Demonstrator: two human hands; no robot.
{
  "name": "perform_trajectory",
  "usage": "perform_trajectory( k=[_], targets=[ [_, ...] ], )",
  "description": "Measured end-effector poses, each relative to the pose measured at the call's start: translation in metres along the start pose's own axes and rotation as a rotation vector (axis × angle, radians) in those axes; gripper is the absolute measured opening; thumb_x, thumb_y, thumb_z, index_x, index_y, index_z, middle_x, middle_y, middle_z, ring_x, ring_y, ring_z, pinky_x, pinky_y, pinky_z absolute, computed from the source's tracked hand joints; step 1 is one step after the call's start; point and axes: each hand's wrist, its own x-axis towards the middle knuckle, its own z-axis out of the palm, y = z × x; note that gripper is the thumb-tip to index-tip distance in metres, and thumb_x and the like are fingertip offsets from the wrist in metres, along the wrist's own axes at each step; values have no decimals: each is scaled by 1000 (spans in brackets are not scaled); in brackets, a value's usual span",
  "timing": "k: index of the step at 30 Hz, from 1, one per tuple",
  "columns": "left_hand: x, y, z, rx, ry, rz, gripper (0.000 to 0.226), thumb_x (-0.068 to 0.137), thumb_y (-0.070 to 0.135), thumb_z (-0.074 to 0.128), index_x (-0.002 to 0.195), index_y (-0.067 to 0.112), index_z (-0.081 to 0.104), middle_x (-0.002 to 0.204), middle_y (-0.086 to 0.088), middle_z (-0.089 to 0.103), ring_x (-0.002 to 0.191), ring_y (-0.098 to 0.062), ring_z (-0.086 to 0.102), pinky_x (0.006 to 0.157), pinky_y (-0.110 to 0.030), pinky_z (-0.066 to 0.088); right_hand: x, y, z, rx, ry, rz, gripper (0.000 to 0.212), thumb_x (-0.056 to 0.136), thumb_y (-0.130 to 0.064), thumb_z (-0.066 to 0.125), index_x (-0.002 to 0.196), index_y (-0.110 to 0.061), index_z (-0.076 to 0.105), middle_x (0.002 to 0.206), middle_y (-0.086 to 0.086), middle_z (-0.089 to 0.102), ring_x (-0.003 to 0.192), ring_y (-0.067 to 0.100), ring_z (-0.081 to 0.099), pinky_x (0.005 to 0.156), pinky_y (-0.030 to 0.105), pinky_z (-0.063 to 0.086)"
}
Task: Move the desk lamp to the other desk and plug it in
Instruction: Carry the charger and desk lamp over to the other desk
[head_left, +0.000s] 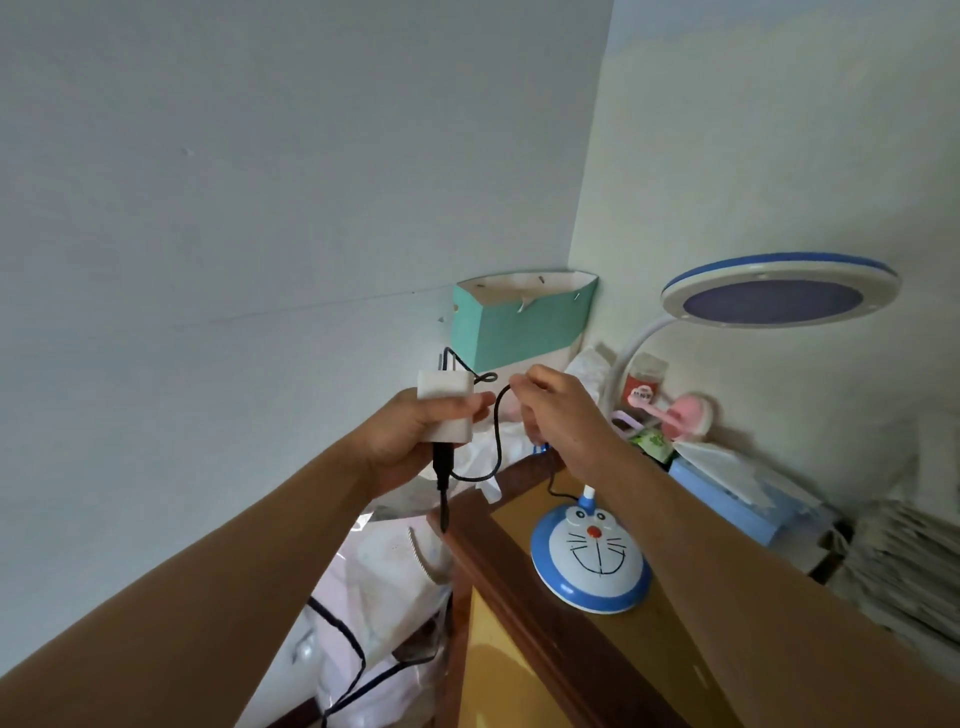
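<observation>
In the corner where the two walls meet, the person stands over a wooden desk (524, 597) and holds both hands up in front of a teal paper pocket (519, 325) pinned to the wall. The left hand (410, 441) is closed around a white plug adapter (445, 408), thumb across its face, with the metal prongs pointing up and away toward the wall; held that way, it looks ready to be pushed into a socket, though I can see no socket from here. The right hand (556, 415) pinches the thin black cable (496, 441) between thumb and forefinger, the other fingers curled under, seemingly to work out a small knot or loop that sits just beside the adapter. The cable leaves the bottom of the adapter, loops between the hands and runs down behind the right wrist toward the desk lamp (592, 556). The lamp stands upright on the desk, its blue-and-white cartoon-cat base near the desk's left edge and its round head arching over clutter at the back: a small red jar (644, 376), a pink brush (675, 413), a blue box (727, 499) and stacked papers (904, 571). So the lamp seems already set down, and plugging in remains. Another dark cord (348, 649) trails over plastic bags (384, 587) below the desk; it could snag.
</observation>
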Motion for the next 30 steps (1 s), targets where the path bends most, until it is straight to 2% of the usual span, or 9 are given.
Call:
perform_trajectory(
  k=[2, 6, 10, 12, 16, 20, 25, 28, 30],
  targets=[
    [6, 0, 5, -14, -51, 33, 26, 85, 4, 52, 110, 2, 61, 126, -21, 60, 111, -24, 57, 83, -22, 46, 1, -2, 0, 35, -22, 13, 42, 91, -19, 49, 50, -23, 45, 37, -13, 33, 40, 9, 26, 44, 26, 21],
    [11, 0, 9, 13, -122, 15, 13, 80, 6, 59, 90, 12, 64, 87, -7, 71, 89, -20, 68, 71, -18, 53, 4, -6, -2, -64, 12, -9, 31, 90, -22, 51, 60, -15, 50, 44, -5, 37, 41, 11, 30, 46, 27, 26],
    [14, 0, 8, 79, -96, -1, 13, 73, 8, 66, 83, 14, 61, 62, 3, 68, 58, -13, 64, 68, -27, 49, 5, -2, -7, -153, 25, -2, 30, 89, -26, 54, 60, -17, 55, 48, -5, 42, 47, 13, 36, 52, 26, 32],
    [16, 3, 3, 110, -59, 10, 10, 79, 4, 63, 83, 12, 59, 63, 0, 63, 53, -13, 61, 59, -25, 52, 5, 2, -13, -140, 7, 7, 24, 89, -23, 54, 68, -12, 60, 55, 1, 46, 53, 14, 40, 58, 29, 37],
    [23, 3, -12, 205, 4, 72, 17, 79, -1, 63, 90, 12, 60, 73, -2, 60, 66, -15, 58, 64, -26, 53, 3, 10, -30, -312, -2, -80, 15, 88, -16, 56, 90, -8, 69, 65, -8, 56, 61, 3, 48, 55, 4, 38],
    [32, -15, -19, 444, 26, 26, 23, 68, 9, 74, 90, 8, 69, 72, -4, 63, 69, -19, 57, 66, -30, 48, 14, 16, -34, -670, 107, -228, 15, 88, -13, 57, 94, -6, 68, 84, -1, 56, 77, 13, 52, 70, 22, 37],
    [56, -36, -11, 408, 27, -57, 30, 53, 20, 73, 81, 12, 69, 76, -7, 64, 71, -21, 58, 68, -31, 47, 30, 31, -38, -1238, 134, -323, 15, 87, 1, 51, 99, -8, 52, 97, 9, 57, 89, 22, 55, 65, 28, 38],
    [69, -46, -12, 382, -22, -72, 25, 60, 13, 75, 85, 13, 73, 86, -8, 70, 77, -18, 62, 63, -22, 49, 35, 37, -46, -1262, 186, -242, 12, 89, 1, 49, 98, -7, 47, 90, 12, 64, 82, 27, 65, 64, 32, 47],
    [78, -53, -11, 358, -28, -86, 25, 70, 6, 71, 95, 11, 73, 97, -9, 72, 84, -19, 64, 60, -18, 50, 37, 37, -50, -1043, 194, -156, 3, 93, -7, 46, 95, -6, 49, 85, 15, 65, 78, 30, 64, 64, 38, 50]
  ],
)
